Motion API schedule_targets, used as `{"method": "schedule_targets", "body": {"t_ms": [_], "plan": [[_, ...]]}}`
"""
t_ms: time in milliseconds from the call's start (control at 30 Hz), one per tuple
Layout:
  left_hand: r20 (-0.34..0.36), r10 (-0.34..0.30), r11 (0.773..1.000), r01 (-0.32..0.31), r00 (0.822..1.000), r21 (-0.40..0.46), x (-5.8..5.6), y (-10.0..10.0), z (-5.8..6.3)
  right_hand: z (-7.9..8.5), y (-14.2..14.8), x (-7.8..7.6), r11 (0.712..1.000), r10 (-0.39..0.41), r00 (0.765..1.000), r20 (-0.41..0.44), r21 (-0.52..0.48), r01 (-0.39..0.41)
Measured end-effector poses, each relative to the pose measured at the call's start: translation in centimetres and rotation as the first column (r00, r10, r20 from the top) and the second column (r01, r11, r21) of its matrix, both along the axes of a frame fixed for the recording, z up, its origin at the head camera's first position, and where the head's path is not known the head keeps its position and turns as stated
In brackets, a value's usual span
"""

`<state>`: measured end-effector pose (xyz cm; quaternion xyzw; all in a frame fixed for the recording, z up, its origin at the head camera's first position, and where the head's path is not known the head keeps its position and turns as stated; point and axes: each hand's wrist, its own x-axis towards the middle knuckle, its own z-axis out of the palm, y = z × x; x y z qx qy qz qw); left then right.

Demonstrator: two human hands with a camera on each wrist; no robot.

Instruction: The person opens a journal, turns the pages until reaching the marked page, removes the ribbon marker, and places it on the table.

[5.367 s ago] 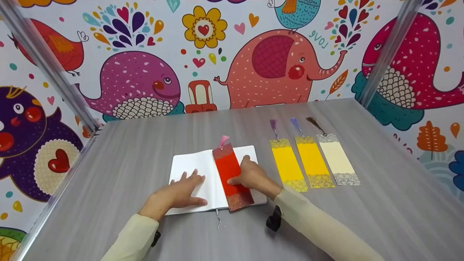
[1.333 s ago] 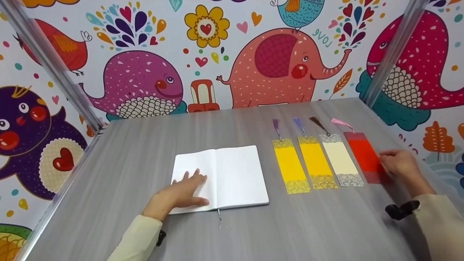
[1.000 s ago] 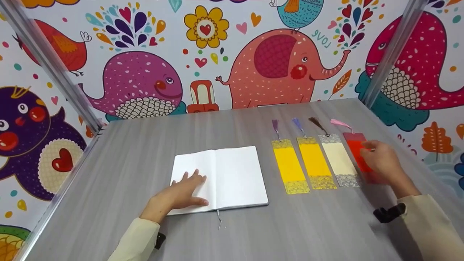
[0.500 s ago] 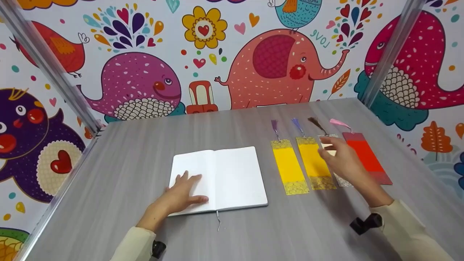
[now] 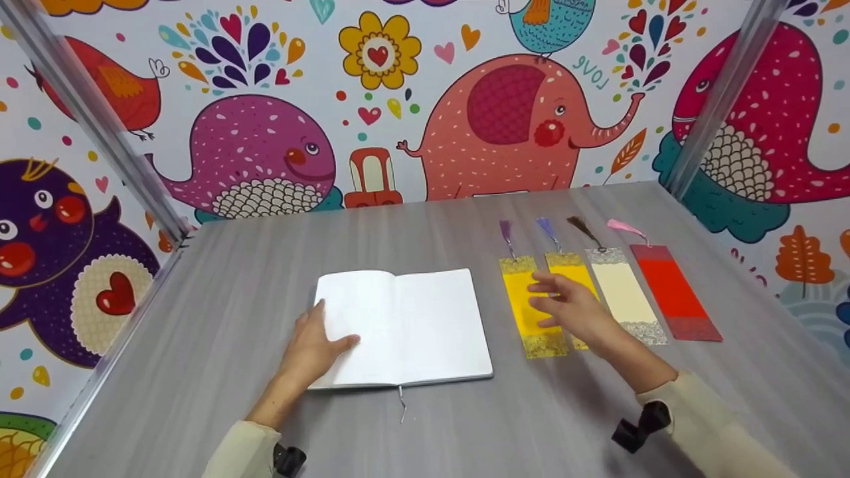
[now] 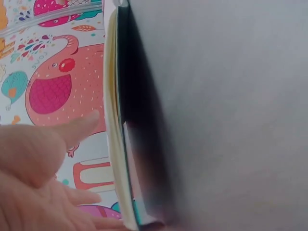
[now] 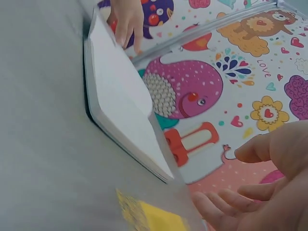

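A notebook (image 5: 438,325) lies spread at blank white pages on the grey table. My left hand (image 5: 307,345) holds its left edge, thumb on the page and fingers at the outer side. The left wrist view shows dark shadow beneath the cover (image 6: 126,86) there. My right hand (image 5: 578,312) hovers with loose, spread fingers above two yellow bookmarks, one with a purple tassel (image 5: 518,292) and one with a blue tassel (image 5: 584,277), partly hiding them. To their right lie a cream bookmark (image 5: 624,292) with a brown tassel and a red bookmark (image 5: 674,285) with a pink tassel.
A thin ribbon marker (image 5: 402,401) pokes out from the notebook's near edge. Printed cartoon walls (image 5: 265,146) stand behind and on both sides of the table (image 5: 246,265), with metal posts (image 5: 714,99) at the back corners.
The red bookmark went from the notebook to the right end of the row and was let go. My right hand then swept left. My left hand slid from the page to the notebook's left edge.
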<state>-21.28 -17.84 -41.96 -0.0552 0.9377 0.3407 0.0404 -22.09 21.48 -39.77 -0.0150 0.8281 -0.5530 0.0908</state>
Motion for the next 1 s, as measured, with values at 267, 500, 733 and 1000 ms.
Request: {"method": "schedule_targets", "body": {"t_ms": [267, 500, 733, 1000], "plan": [[-0.013, 0.077, 0.991, -0.076, 0.997, 0.107, -0.5, -2.1, 0.6, -2.2, -2.5, 0.0, 0.972, 0.076, 0.980, 0.182, -0.234, -0.032], [0.024, 0.149, 0.965, -0.151, 0.989, 0.214, -0.7, -3.0, 0.5, -3.6, -4.5, 0.2, 0.982, 0.104, 0.970, 0.221, -0.179, -0.064], [0.052, 0.156, 0.944, -0.165, 0.986, 0.287, -1.0, -3.8, 1.0, -4.3, -5.9, -0.2, 0.996, 0.031, 0.975, 0.218, -0.093, -0.011], [0.059, 0.090, 0.926, -0.105, 0.994, 0.363, -1.2, -4.6, 2.2, -5.4, -6.4, -0.5, 1.000, 0.001, 0.987, 0.161, 0.017, -0.003]]}}
